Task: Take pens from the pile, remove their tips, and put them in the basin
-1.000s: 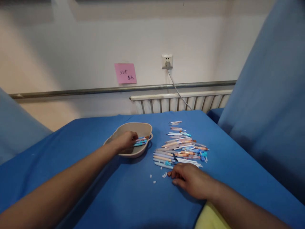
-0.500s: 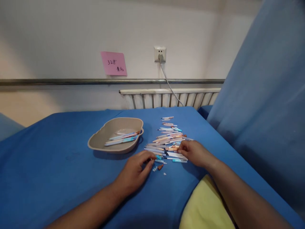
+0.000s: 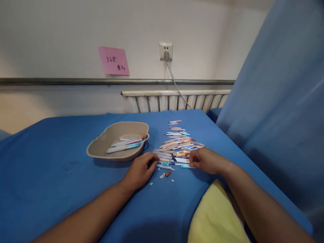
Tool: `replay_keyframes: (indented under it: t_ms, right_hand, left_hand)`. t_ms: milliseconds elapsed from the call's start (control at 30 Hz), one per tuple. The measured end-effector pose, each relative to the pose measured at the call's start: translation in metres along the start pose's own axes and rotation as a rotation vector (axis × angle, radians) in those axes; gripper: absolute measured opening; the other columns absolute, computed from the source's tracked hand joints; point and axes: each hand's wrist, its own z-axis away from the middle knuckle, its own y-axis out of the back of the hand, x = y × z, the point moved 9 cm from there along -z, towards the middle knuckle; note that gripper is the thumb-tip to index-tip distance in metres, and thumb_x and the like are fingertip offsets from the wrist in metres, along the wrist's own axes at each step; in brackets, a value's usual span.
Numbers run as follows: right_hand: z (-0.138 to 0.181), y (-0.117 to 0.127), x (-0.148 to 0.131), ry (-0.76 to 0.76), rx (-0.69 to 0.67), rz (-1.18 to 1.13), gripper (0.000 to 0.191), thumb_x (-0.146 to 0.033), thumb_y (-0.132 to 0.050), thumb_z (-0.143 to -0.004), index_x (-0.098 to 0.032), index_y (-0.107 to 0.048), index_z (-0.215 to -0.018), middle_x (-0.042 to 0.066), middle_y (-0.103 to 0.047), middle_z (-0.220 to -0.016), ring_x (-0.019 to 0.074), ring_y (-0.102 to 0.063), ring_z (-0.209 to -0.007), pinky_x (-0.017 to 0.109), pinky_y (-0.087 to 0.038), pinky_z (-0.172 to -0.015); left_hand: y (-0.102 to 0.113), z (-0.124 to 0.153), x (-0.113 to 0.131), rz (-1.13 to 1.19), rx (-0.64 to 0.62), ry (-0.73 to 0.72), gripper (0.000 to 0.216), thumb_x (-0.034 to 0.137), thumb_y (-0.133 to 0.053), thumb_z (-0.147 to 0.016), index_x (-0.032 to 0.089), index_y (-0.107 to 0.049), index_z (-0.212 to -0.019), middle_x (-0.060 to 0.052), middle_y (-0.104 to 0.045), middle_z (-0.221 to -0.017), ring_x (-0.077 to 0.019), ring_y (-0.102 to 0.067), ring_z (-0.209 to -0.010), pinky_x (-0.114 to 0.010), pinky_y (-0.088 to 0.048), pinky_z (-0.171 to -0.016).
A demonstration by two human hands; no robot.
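Observation:
Pen barrels, thin white refills and small pen parts lie in a long loose heap (image 3: 174,145) on the blue cloth. My left hand (image 3: 141,169) rests at the heap's near left end, its fingers curled and thumb close to the forefinger; what they pinch is hidden. On the right, my right hand (image 3: 205,160) is closed at the ends of the white refills (image 3: 182,161), above a turquoise barrel (image 3: 185,166). I cannot make out what its fingertips hold. A pale blue pen piece (image 3: 165,167) with a pointed tip lies between the hands.
Left of the heap stands a beige basin (image 3: 101,156) with several pens (image 3: 126,146) in it. Small white bits (image 3: 162,176) and a brown piece (image 3: 168,173) lie in front. A yellow cloth (image 3: 217,216) is near my right arm; a blue curtain (image 3: 273,101) hangs right.
My left hand has drawn slightly away from the near pen pieces. My right hand has come down over the turquoise barrel's end. More white bits show on the cloth. The view has shifted slightly.

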Motion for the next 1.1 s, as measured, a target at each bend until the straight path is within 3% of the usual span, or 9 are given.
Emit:
replay_keyframes:
  t_ms: [300,500,933,1100]
  right_hand:
    - [0.000,-0.002,-0.035,0.115,0.053,-0.001,0.006,-0.015,-0.056,-0.079,-0.019,-0.059,-0.075,-0.001,-0.060,-0.069,0.0116,-0.049,-0.061,0.021,-0.033,-0.056]
    - [0.001,-0.015,-0.065,0.231,0.069,0.070,0.006,-0.017,-0.056,-0.082,-0.019,-0.061,-0.084,0.004,-0.064,-0.084,0.0166,-0.056,-0.079,0.025,-0.038,-0.071]
    - [-0.003,-0.024,-0.065,0.252,0.057,0.007,0.011,-0.016,-0.051,-0.085,-0.019,-0.061,-0.087,0.004,-0.066,-0.086,0.0164,-0.059,-0.080,0.025,-0.040,-0.072]
    - [-0.003,-0.018,-0.064,0.242,0.126,-0.045,0.010,-0.017,-0.051,-0.086,-0.019,-0.060,-0.085,0.003,-0.065,-0.084,0.0159,-0.058,-0.079,0.026,-0.040,-0.071]
  left_hand:
    - [-0.002,0.003,0.006,-0.023,-0.131,-0.073,0.013,0.021,-0.050,-0.085,0.020,-0.063,-0.087,-0.004,-0.065,-0.083,-0.0181,-0.057,-0.080,-0.028,-0.042,-0.074]
    - [-0.004,0.008,0.016,-0.051,-0.178,-0.148,0.018,0.021,-0.050,-0.087,0.020,-0.064,-0.098,-0.007,-0.066,-0.090,-0.0206,-0.055,-0.086,-0.031,-0.042,-0.078]
    - [-0.014,0.011,0.026,-0.179,-0.305,-0.192,0.018,0.018,-0.045,-0.091,0.020,-0.062,-0.098,-0.007,-0.065,-0.092,-0.0219,-0.052,-0.087,-0.033,-0.039,-0.078]
    - [-0.007,0.008,0.020,0.048,-0.235,-0.106,0.021,0.022,-0.045,-0.091,0.021,-0.062,-0.104,-0.007,-0.063,-0.101,-0.0219,-0.052,-0.094,-0.034,-0.037,-0.085]
